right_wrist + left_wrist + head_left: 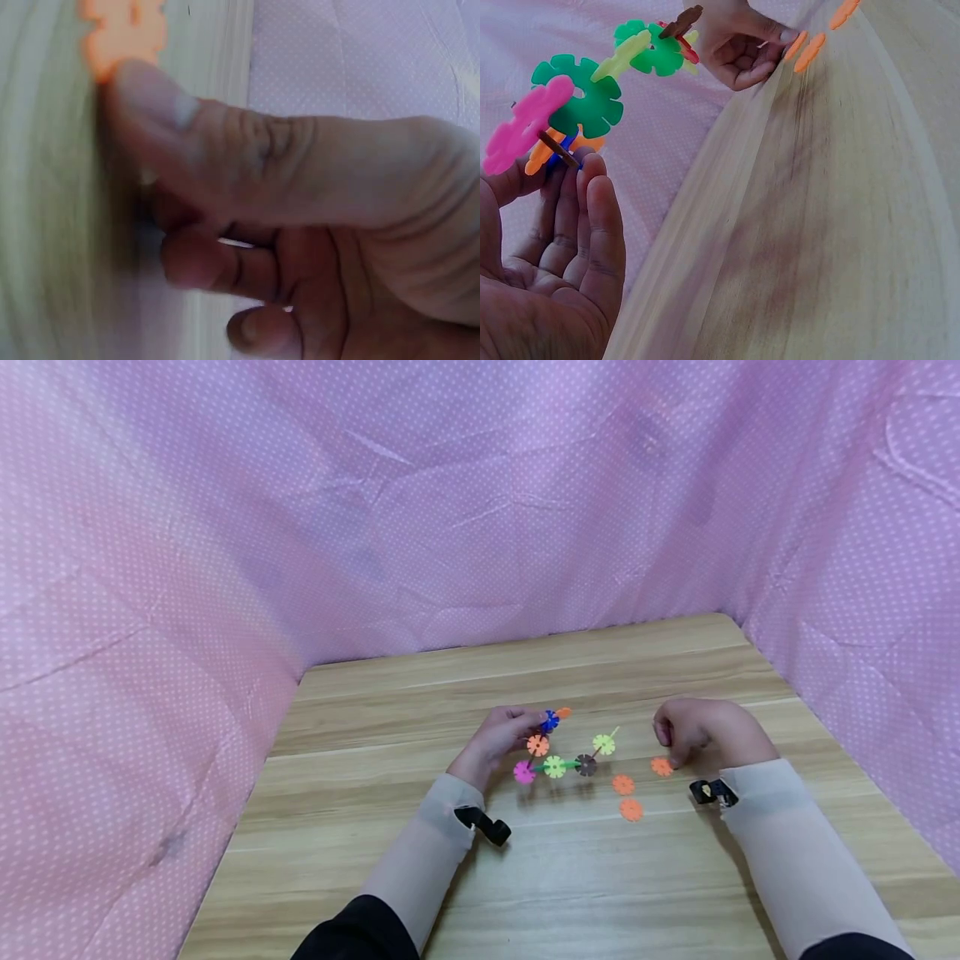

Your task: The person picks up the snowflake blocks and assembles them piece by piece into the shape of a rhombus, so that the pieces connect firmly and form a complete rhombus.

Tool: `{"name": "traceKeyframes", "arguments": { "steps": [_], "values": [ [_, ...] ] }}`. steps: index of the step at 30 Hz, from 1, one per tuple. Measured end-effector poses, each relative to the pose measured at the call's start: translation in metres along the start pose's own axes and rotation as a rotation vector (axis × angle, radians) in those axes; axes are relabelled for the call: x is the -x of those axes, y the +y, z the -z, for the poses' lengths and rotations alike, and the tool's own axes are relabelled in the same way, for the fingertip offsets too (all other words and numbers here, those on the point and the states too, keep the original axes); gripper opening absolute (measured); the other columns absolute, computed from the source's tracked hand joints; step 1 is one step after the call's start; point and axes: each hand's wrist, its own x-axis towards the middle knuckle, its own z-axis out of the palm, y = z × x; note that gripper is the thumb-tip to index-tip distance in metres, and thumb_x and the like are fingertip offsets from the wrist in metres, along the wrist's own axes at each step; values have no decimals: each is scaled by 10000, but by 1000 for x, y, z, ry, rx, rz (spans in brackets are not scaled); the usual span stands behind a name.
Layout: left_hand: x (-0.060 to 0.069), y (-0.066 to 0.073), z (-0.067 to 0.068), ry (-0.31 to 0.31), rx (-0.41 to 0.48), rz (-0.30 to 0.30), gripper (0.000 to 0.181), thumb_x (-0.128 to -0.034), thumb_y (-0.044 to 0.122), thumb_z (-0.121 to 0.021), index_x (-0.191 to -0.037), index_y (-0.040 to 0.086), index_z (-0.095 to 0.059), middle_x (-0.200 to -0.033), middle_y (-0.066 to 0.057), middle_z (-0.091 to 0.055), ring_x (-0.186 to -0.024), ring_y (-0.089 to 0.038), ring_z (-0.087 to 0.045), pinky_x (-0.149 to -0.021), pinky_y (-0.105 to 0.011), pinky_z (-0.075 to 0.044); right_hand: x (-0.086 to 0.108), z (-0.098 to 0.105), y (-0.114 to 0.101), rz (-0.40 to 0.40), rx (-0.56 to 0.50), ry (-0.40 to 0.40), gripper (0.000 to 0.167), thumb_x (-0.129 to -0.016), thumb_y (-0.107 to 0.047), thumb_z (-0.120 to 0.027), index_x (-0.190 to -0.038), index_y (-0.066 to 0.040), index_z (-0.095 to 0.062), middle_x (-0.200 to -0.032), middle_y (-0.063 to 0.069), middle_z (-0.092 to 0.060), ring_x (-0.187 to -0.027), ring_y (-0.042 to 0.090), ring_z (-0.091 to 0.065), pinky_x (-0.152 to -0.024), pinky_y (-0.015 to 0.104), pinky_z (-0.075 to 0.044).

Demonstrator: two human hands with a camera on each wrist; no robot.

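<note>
My left hand point(498, 739) pinches a zigzag chain of interlocking plastic snowflake discs by the blue disc point(551, 721) at its far end. Below that come an orange disc point(537, 745) and a magenta disc point(524, 772). The chain runs on rightward through a light green disc point(555, 767) and a brown disc point(586, 766) to a yellow-green disc point(603, 744). In the left wrist view, green discs point(585, 94) join on edge. My right hand point(701, 728), fingers curled, grips a loose orange disc point(662, 766) at its edge; the thumb point(150, 97) touches it, the index fingertip is hidden.
Two more orange discs, one farther point(623, 785) and one nearer point(631, 810), lie flat on the wooden table point(420, 877) between the forearms. Pink dotted cloth point(465, 527) hangs around the table. Black straps point(483, 825) sit at the wrists.
</note>
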Motion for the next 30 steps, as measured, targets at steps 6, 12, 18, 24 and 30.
{"name": "traceKeyframes", "arguments": {
  "steps": [6, 12, 18, 24, 30],
  "values": [
    [-1, 0, 0, 4, 17, 0, 274, -986, 279, -760, -1129, 47, -788, -1026, -88, -787, -831, -131, -710, -882, -364, -591, -11, 6, -1, 156, 193, 149, 176, -846, -5, -810, -929, -44, -660, -821, 50, -588, -755, 200, -540, -679, 336, -472],
    [-2, 0, 0, 18, 33, 7, 270, -983, 262, -763, -1134, 39, -785, -1021, -82, -788, -816, -125, -701, -839, -332, -589, -17, 5, -4, 209, 203, 255, 286, -858, -76, -855, -1117, -34, -742, -914, 54, -642, -841, 210, -577, -740, 361, -508],
    [-2, 1, -1, 26, 40, 10, 258, -982, 259, -764, -1128, 48, -787, -1026, -78, -787, -830, -127, -699, -851, -343, -589, -20, -1, -9, 212, 197, 248, 142, -840, -20, -845, -905, -72, -730, -837, 28, -646, -785, 191, -576, -708, 347, -505],
    [-2, 1, -1, 24, 35, 9, 253, -990, 253, -755, -1127, 44, -785, -1010, -64, -787, -824, -125, -694, -829, -321, -581, -23, -2, -8, 220, 180, 279, 184, -839, 8, -837, -915, -55, -681, -840, 40, -633, -784, 193, -573, -698, 342, -501],
    [-4, 0, -1, 20, 36, 0, 255, -994, 249, -750, -1122, 30, -779, -981, -52, -782, -814, -119, -688, -797, -306, -581, -28, -3, -5, 254, 192, 285, 185, -850, 26, -793, -1009, -18, -709, -850, 38, -625, -797, 188, -561, -722, 339, -498]
  ]
}}
